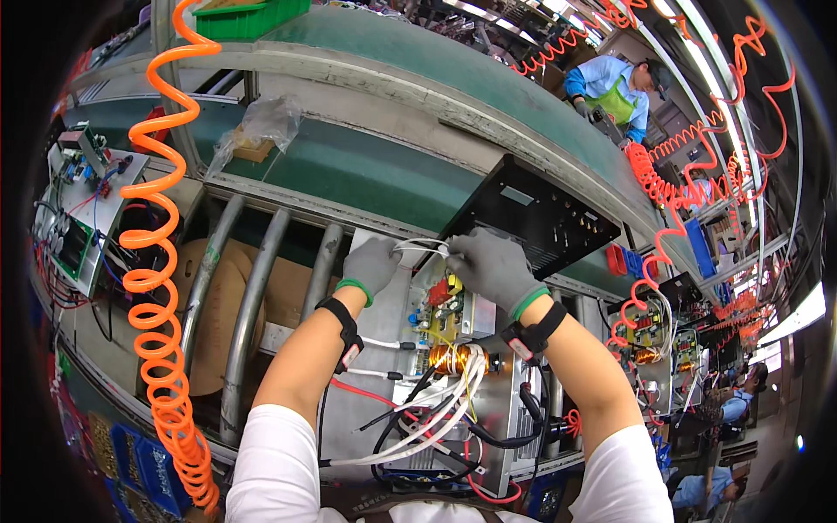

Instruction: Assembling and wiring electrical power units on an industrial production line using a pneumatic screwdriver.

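Two grey-gloved hands meet near mid-view, the left hand (370,264) toward 9 o'clock and the right hand (497,261) toward 3. Thin white wires (423,241), apparently two, span the gap; each hand's fingers look clamped on one end, though the tips are partly hidden. One open metal unit (499,401) lies below, between 5 and 6 o'clock, bearing one copper coil (449,359). One black panel (532,213) sits at 2 o'clock, just beyond the right hand. Three rollers (251,340) and one orange hose (155,235) are at 9, one green bin (253,19) at 11. One co-worker (615,91) stands near 2, two others (741,397) near 4.
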`<state>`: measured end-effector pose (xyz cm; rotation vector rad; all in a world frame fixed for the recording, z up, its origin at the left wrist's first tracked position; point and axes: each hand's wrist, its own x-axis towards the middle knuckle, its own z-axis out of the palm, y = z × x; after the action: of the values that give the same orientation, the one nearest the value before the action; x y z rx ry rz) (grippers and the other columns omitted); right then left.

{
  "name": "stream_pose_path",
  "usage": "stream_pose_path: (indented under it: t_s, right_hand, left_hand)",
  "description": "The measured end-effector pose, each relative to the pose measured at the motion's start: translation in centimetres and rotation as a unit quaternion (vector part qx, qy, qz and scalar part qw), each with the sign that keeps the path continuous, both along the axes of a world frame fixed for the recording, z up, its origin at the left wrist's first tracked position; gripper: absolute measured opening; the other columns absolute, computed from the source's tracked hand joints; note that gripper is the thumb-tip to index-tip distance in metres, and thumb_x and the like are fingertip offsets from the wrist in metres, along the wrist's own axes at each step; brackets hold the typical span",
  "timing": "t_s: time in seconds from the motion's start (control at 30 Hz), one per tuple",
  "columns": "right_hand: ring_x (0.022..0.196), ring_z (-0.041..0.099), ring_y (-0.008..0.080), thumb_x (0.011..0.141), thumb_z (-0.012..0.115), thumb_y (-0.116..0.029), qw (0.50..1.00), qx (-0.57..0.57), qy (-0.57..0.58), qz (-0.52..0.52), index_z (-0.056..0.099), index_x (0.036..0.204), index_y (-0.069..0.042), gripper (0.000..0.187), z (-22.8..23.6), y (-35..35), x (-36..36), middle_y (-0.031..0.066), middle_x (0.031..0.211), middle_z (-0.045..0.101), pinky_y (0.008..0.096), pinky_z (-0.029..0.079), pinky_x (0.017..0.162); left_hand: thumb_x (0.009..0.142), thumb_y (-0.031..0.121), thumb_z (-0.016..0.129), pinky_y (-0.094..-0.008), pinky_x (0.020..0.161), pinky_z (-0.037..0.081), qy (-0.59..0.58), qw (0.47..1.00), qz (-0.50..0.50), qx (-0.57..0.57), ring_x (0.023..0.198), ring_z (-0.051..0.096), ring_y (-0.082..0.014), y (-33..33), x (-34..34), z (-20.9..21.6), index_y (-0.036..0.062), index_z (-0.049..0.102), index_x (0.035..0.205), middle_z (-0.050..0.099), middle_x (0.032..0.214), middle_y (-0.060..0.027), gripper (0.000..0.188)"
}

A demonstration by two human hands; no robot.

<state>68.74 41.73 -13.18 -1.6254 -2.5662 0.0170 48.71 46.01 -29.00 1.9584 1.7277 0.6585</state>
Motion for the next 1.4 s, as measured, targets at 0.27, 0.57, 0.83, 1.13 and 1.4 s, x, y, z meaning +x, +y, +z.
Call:
stream_pose_path:
  t_s: [0.27,0.57,0.83,1.13,1.4]
  right_hand:
    - [0.084,0.069,0.0306,0.079,0.067,-0.044,0.986,-0.125,-0.071,-0.084,0.074,0.091,-0.016,0.032,1.5,0.9,-2.5,0.0107,0.084,0.071,0.0430,0.054,0.071]
    - [0.081,0.067,0.0291,0.075,0.072,-0.042,0.990,-0.033,-0.139,-0.020,0.074,0.093,-0.020,0.028,0.4,0.3,-3.2,0.0089,0.082,0.065,0.0425,0.053,0.068]
    - [0.086,0.066,0.0285,0.076,0.071,-0.037,0.987,-0.053,-0.123,0.095,0.073,0.096,-0.017,0.028,-0.5,-0.7,-5.0,0.0089,0.091,0.064,0.0427,0.053,0.071]
    - [0.076,0.067,0.0298,0.084,0.063,-0.029,0.992,-0.025,-0.094,0.087,0.064,0.102,-0.012,0.025,-0.1,-2.4,-4.9,0.0123,0.086,0.064,0.0441,0.052,0.063]
    - [0.059,0.065,0.0292,0.087,0.061,-0.017,0.992,0.046,-0.033,0.114,0.058,0.104,-0.010,0.019,2.7,-5.1,-4.2,0.0110,0.075,0.063,0.0403,0.050,0.050]
  left_hand:
    - [0.096,0.011,0.059,-0.0274,0.075,0.053,-0.521,0.853,0.020,-0.019,0.083,0.063,-0.0100,0.6,3.8,-1.0,0.0071,0.065,0.123,0.070,0.097,-0.0059,0.028]
    - [0.094,0.020,0.066,-0.0263,0.068,0.055,-0.488,0.861,0.095,-0.104,0.079,0.063,-0.0110,1.3,3.4,-2.4,0.0018,0.064,0.125,0.068,0.094,-0.0049,0.036]
    - [0.090,0.007,0.061,-0.0277,0.075,0.054,-0.351,0.935,0.058,0.008,0.085,0.068,-0.0144,1.2,5.5,-5.2,0.0088,0.067,0.123,0.072,0.098,-0.0087,0.033]
    - [0.093,0.008,0.060,-0.0258,0.071,0.054,-0.458,0.886,0.057,0.036,0.079,0.067,-0.0127,0.2,4.4,-2.6,0.0089,0.065,0.123,0.070,0.096,-0.0065,0.031]
    - [0.093,0.015,0.064,-0.0254,0.063,0.053,-0.613,0.763,0.066,-0.193,0.073,0.063,-0.0118,-0.1,2.1,-1.5,0.0016,0.066,0.114,0.067,0.089,-0.0043,0.025]
